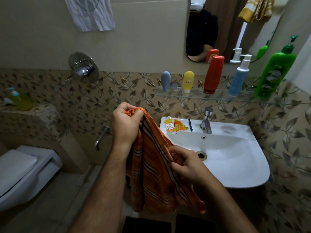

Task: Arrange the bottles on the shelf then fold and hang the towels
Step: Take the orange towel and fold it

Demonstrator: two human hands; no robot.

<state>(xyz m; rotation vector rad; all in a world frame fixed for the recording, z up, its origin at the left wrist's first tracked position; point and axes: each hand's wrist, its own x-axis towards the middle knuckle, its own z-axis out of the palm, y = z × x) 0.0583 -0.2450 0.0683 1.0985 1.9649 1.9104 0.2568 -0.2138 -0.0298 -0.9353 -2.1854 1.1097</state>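
Observation:
An orange towel with dark and white stripes hangs in front of me, left of the sink. My left hand grips its bunched top edge. Lower down, my right hand pinches a fold along its right side. On the glass shelf several bottles stand upright in a row: a grey-blue tube, a yellow tube, a red bottle, a blue pump bottle and a green pump bottle. A yellow-and-white towel hangs at the top right.
A white sink with a tap sits below the shelf; two sachets lie on its back rim. A toilet is at the left. A white cloth hangs on the wall. A soap bottle stands on the left ledge.

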